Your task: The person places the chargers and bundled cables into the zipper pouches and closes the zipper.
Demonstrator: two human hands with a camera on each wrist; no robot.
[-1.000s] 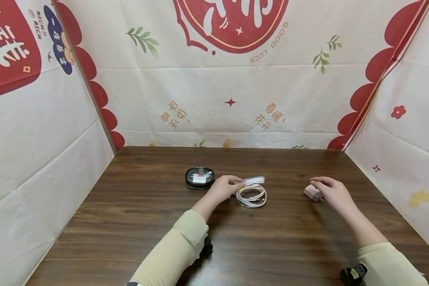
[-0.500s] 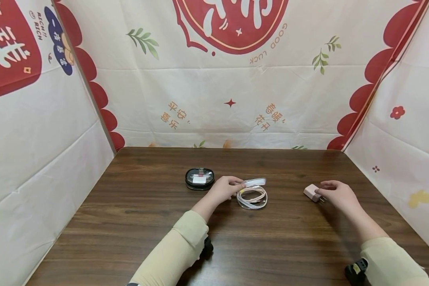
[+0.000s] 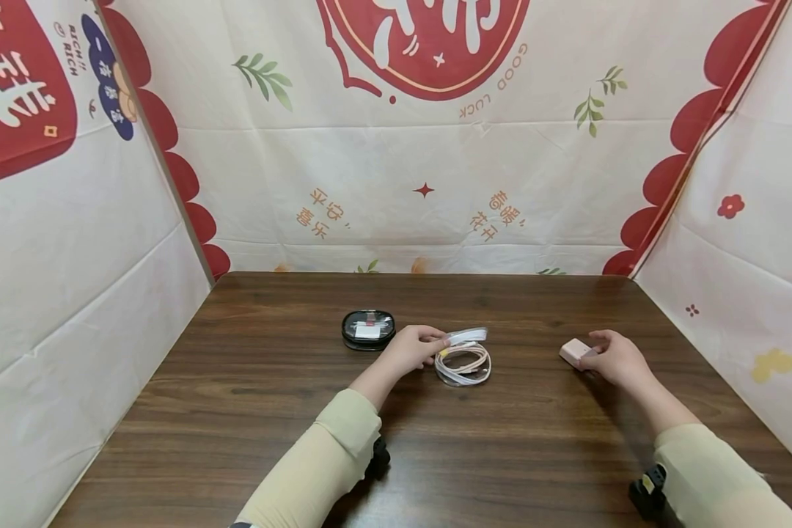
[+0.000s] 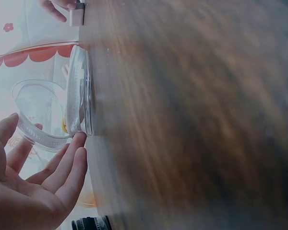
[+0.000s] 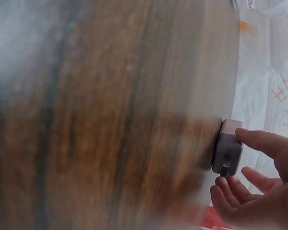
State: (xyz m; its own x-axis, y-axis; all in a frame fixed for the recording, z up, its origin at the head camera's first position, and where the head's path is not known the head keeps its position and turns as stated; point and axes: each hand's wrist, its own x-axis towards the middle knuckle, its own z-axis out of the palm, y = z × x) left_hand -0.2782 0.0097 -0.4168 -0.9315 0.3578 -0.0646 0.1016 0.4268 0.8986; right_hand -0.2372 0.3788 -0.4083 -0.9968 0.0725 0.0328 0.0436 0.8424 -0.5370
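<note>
A clear round plastic case (image 3: 463, 365) with a pale coiled cable inside lies on the table, its transparent lid (image 4: 38, 112) raised. My left hand (image 3: 409, 350) pinches the lid between thumb and forefinger; in the left wrist view its other fingertips touch the case's lower part. To the right, my right hand (image 3: 619, 359) has hold of a pale pink charger plug (image 3: 575, 353) on the tabletop. In the right wrist view the thumb presses a corner of the charger, while the other fingertips are beside its metal prongs (image 5: 225, 168).
A small oval black case (image 3: 368, 330) with a see-through top stands left of my left hand. Brown wood-grain table (image 3: 488, 455) stretches toward me. Printed white cloth (image 3: 383, 161) rises behind it and along both sides.
My right hand drew slightly back and right of the charger, then came to it again and now holds it. The charger turned a little. My left hand has stayed at the lid.
</note>
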